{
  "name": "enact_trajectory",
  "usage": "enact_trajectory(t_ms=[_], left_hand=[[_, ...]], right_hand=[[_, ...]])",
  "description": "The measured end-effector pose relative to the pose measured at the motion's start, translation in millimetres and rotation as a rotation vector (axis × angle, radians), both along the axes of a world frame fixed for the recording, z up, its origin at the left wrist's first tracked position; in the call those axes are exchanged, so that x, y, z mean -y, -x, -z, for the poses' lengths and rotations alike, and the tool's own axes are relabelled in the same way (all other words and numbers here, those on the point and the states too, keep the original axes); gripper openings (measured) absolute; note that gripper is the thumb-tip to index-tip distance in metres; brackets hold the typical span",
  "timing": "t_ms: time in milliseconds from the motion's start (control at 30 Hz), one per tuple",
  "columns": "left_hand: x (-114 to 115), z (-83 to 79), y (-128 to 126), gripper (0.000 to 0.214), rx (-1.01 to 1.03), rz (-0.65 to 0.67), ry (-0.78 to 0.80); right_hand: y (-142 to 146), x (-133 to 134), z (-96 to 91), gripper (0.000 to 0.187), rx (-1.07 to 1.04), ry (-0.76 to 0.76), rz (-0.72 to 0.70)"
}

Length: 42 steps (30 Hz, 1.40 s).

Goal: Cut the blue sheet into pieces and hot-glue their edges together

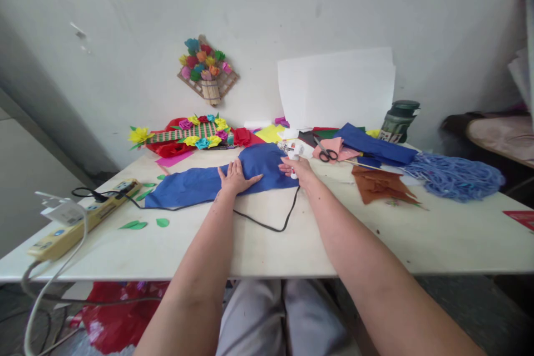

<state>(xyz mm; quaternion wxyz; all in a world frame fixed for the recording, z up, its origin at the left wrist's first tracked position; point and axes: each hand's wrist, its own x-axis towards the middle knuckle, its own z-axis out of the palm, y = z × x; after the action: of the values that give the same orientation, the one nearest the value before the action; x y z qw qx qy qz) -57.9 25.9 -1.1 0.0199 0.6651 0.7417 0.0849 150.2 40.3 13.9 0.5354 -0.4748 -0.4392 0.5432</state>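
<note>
A long sheet of blue crepe paper [196,184] lies across the middle of the white table [292,239]. My left hand [236,177] rests flat on it with fingers spread, pressing the paper down. My right hand [298,168] is closed around a white glue gun [293,151] at the paper's right end, nozzle toward the blue sheet. The gun's black cord [267,225] loops over the table toward a yellow power strip [79,218] at the left.
Scissors [327,152] lie on pink paper behind my right hand. Brown paper [381,184] and a blue shredded pile [454,177] sit at the right. Paper flowers [196,132] line the back, a green jar [398,120] stands by white sheets [336,88]. Green paper leaves [134,225] lie left.
</note>
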Motion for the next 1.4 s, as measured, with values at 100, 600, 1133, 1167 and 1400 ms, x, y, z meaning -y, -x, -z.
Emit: enact_trajectory(t_ms=[100, 600, 1133, 1167, 1400], left_hand=[[1, 0.9, 0, 0.106, 0.001, 0.001, -0.019], [35, -16.7, -15, 0.047, -0.145, 0.537, -0.584], [55, -14.9, -19, 0.037, -0.104, 0.533, -0.412], [55, -14.4, -19, 0.035, -0.115, 0.538, -0.417], [52, -11.2, -20, 0.043, -0.158, 0.546, -0.418]], right_hand=[[0, -1, 1.4, 0.016, 0.014, -0.008, 0.000], [-4, 4, 3.8, 0.012, -0.035, -0.057, 0.009], [-14, 4, 2.5, 0.016, -0.062, -0.082, 0.027], [-16, 5, 0.9, 0.017, -0.053, -0.082, 0.035], [-31, 7, -11.1, 0.024, 0.070, -0.077, 0.097]])
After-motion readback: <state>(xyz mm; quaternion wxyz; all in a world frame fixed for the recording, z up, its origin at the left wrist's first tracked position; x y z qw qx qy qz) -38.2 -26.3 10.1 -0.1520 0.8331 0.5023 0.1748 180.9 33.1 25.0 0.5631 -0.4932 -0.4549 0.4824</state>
